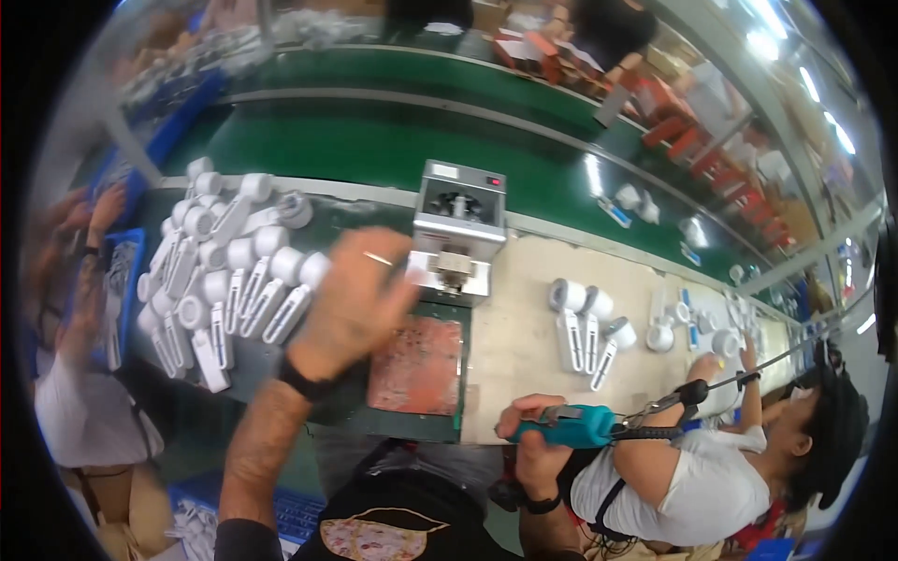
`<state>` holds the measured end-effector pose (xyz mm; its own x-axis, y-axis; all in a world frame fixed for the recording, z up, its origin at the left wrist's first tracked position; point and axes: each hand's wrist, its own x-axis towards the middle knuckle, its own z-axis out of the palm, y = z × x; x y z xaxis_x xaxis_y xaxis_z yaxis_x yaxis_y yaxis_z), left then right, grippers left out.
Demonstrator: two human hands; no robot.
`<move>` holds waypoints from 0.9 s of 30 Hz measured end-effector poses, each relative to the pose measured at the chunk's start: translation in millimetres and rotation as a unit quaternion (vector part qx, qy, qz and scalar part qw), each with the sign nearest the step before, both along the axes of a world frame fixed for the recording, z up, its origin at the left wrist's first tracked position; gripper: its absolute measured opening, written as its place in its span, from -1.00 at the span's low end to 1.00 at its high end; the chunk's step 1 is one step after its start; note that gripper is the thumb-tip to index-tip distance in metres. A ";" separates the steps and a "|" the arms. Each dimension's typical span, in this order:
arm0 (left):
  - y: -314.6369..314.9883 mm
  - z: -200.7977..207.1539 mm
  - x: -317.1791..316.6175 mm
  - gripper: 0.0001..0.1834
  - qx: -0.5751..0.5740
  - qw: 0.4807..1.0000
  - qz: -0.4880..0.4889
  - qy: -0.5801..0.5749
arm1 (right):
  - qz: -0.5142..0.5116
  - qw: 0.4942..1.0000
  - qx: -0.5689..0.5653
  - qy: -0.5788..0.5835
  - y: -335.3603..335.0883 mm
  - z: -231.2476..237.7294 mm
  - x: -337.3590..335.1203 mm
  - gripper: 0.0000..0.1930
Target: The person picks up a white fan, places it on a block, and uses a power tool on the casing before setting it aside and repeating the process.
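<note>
My right hand [535,439] is wrapped round a teal electric screwdriver [582,426] at the near edge of the bench; a cord runs from the tool's right end. My left hand [360,290], with a ring and a dark wristband, is over the bench beside a small silver screw feeder [460,229]. Motion smears its fingers, so whether they pinch anything cannot be made out. Left of that hand lies a heap of white plastic parts [224,252] with round heads and flat handles. A worn reddish pad [416,366] lies in front of the feeder.
More white parts [585,327] lie on the pale board [510,346] to the right. Beyond the feeder runs a green conveyor [346,140]. Co-workers sit close on the right [683,477] and left [94,402]. A blue bin [122,290] stands at far left.
</note>
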<state>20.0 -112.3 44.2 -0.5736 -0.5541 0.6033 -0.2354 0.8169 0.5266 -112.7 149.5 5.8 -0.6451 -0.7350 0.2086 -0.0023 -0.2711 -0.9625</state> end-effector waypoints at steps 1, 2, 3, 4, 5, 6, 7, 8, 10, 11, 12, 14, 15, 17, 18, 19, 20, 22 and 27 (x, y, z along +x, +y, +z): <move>25.3 -5.1 -33.4 -0.66 0.013 0.998 -0.064 -0.026 | 0.008 1.000 -0.005 -0.010 2.3 -0.1 0.4 -0.36; 50.4 -25.9 -68.1 -0.64 0.065 0.992 -0.101 -0.044 | 0.024 0.999 -0.011 -0.020 3.5 1.6 1.8 -0.36; 72.3 -25.4 -105.5 -0.53 0.121 0.967 -0.124 -0.185 | 0.017 1.000 -0.008 -0.016 6.7 3.0 1.6 -0.36; 88.9 -28.8 -133.4 -0.45 0.160 0.952 -0.162 -0.204 | 0.012 1.000 -0.006 -0.020 9.2 5.0 2.5 -0.36; 103.0 -43.5 -160.2 -0.42 0.157 0.952 -0.170 -0.202 | 0.006 1.000 -0.004 -0.024 12.5 6.2 2.4 -0.37; 110.8 -59.5 -180.9 -0.40 0.155 0.952 -0.175 -0.199 | 0.008 1.000 -0.002 -0.021 15.4 8.2 2.2 -0.37; 114.6 -71.9 -195.8 -0.40 0.156 0.952 -0.178 -0.196 | 0.001 1.000 0.004 -0.022 20.0 9.6 1.7 -0.36; 117.2 -82.7 -208.4 -0.37 0.163 0.952 -0.149 -0.211 | -0.008 1.000 0.010 -0.023 24.1 10.2 1.3 -0.36; 116.0 -96.0 -222.5 -0.32 0.186 0.947 -0.121 -0.231 | -0.006 1.000 -0.007 -0.022 33.9 8.6 -1.8 -0.40; 116.0 -95.7 -226.2 -0.32 0.187 0.946 -0.126 -0.232 | -0.001 0.999 -0.024 -0.025 39.2 7.4 -3.5 -0.44; 115.1 -95.0 -229.1 -0.36 0.213 0.941 -0.112 -0.236 | -0.004 0.999 -0.022 -0.026 42.1 6.9 -5.5 -0.44; 117.2 -95.9 -229.0 -0.40 0.216 0.946 -0.086 -0.227 | 0.005 0.998 -0.054 -0.036 42.3 6.6 -10.3 -0.44; 116.4 -97.2 -227.3 -0.40 0.216 0.946 -0.084 -0.228 | 0.007 0.998 -0.055 -0.037 40.8 7.0 -11.9 -0.44; 111.7 -96.5 -217.1 -0.41 0.207 0.948 -0.084 -0.226 | -0.008 0.998 -0.053 -0.036 35.8 7.4 -14.4 -0.45; 111.4 -89.9 -207.9 -0.41 0.207 0.948 -0.082 -0.229 | -0.007 0.998 -0.054 -0.039 33.7 5.2 -17.5 -0.45; 111.1 -83.9 -195.6 -0.45 0.197 0.956 -0.084 -0.199 | -0.023 0.999 -0.030 -0.015 30.4 1.5 -21.2 -0.44; 109.6 -74.4 -179.9 -0.49 0.187 0.964 -0.085 -0.170 | -0.038 0.999 -0.005 0.007 27.0 -1.4 -23.5 -0.43; 101.7 -55.3 -146.5 -0.55 0.172 0.970 -0.112 -0.134 | -0.045 0.999 0.007 0.016 17.3 -6.1 -30.1 -0.45; 90.8 -42.3 -69.3 -0.68 0.113 0.982 -0.143 -0.041 | -0.051 0.998 0.013 0.043 -12.0 -17.5 -43.3 -0.50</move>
